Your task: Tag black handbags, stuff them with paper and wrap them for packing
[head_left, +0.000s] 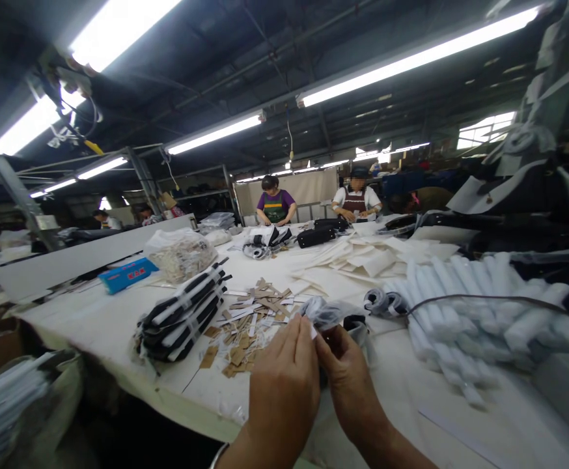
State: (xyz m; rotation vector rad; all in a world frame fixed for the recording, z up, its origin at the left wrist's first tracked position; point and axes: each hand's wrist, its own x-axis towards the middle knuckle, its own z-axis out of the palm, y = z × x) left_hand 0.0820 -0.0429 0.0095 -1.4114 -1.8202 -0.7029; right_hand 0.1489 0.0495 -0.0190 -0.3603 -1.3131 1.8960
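Note:
My left hand (284,374) and my right hand (347,368) meet at the front of the table, fingertips together. A small white piece (313,332), paper-like, shows between them, pinched by both hands. Just beyond the fingers lies a bundle in clear plastic (321,311) with dark parts; whether the hands touch it is hidden. Left of my hands, brown card tags (238,355) and white paper strips (252,312) lie loosely heaped. A stack of black folded pieces with white bands (184,312) sits farther left.
White rolled tubes (484,312), tied with a dark band, fill the right side. Flat cream sheets (362,257) lie behind. A blue box (128,275) and a filled plastic bag (180,254) stand at the left. Two co-workers (275,207) are across the white table (94,326).

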